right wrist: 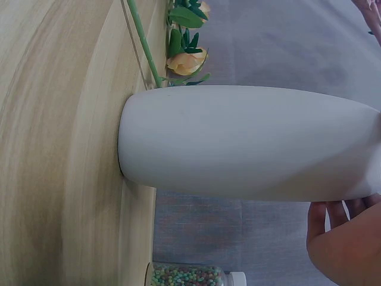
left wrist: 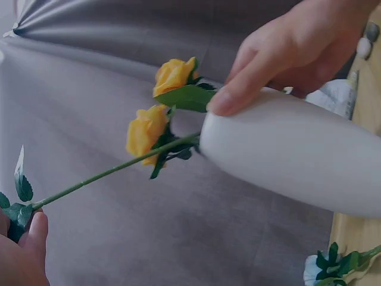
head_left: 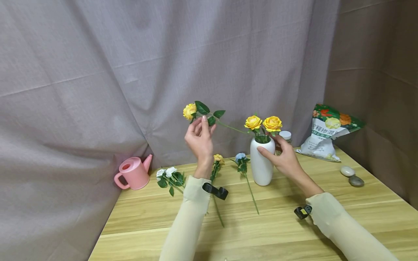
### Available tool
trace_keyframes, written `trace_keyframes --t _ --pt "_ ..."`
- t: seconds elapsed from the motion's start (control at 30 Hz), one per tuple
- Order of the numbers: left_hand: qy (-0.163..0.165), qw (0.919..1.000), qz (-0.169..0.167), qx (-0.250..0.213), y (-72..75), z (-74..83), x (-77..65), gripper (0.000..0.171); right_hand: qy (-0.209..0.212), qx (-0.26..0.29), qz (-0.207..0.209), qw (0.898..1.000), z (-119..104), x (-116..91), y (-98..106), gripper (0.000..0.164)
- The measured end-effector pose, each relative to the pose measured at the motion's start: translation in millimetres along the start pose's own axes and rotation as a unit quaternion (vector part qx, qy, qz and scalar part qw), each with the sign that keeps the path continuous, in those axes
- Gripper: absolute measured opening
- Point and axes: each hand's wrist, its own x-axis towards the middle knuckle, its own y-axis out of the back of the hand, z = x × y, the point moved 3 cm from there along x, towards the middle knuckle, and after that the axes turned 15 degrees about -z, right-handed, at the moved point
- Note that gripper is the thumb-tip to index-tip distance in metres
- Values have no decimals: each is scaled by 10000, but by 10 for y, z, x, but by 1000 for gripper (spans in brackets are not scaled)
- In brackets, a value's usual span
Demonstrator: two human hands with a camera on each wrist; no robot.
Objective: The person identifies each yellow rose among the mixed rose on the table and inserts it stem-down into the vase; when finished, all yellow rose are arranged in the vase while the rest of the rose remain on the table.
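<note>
In the head view, my left hand [head_left: 200,139] pinches one yellow rose [head_left: 189,111] by its stem near the leaves; the rose is held in the air to the left of one white vase [head_left: 262,166], its stem slanting down to the vase's mouth. My right hand [head_left: 285,158] grips the vase near the top, thumb on the near side, and the vase stands upright on the counter [head_left: 267,232]. Count the remainder: two yellow roses [head_left: 272,124] in the vase; on the counter, one loose yellow rose [head_left: 218,158], one blue flower [head_left: 240,156], a white spray [head_left: 170,172] showing two blooms, one pink watering can [head_left: 135,174], one lidded jar [head_left: 285,135], one bag [head_left: 320,145] and two stones [head_left: 356,181]. In the left wrist view, the held stem runs straight to the vase's rim; I cannot tell whether its end is inside. I judge the rose light, with a fairly stiff stem and soft petals: take hold of the stem, clear of the bloom. In the right wrist view, the fingers of my right hand bear on the vase's upper wall, and the jar shows multicoloured beads. I judge the vase rigid, smooth, somewhat slippery and breakable, heavier than the rose: hold it round the upper wall, base flat on the counter
</note>
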Motion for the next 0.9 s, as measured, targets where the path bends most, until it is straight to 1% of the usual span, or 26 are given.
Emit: trace_keyframes --t 0.1,0.23,0.33,0.4,0.5,0.67,0.83,0.9 --pt "-173 9993 -215 267 -77 -20 -61 25 62 -28 37 10000 3 -7 1 63" --pt "-400 9960 -612 516 -202 -60 -148 26 140 -60 72 9999 19 -9 2 64" --pt "-490 9916 -907 776 -299 -73 -215 24 122 -41 77 9999 32 -4 1 63" --pt "-520 9874 -1085 1029 -365 -78 -258 23 92 -19 70 9999 37 -1 0 62" --pt "-616 9770 -1330 1550 -462 -88 -317 21 87 -21 76 9999 37 1 -3 60" --pt "-716 9555 -1584 2383 -622 -118 -388 22 136 -24 111 9998 32 -2 0 61" --pt "-723 9362 -1791 2936 -770 -185 -408 20 228 -19 62 9997 28 -8 4 61" --pt "-733 9309 -1830 3076 -813 -223 -402 19 212 -35 46 9998 31 -9 2 60"
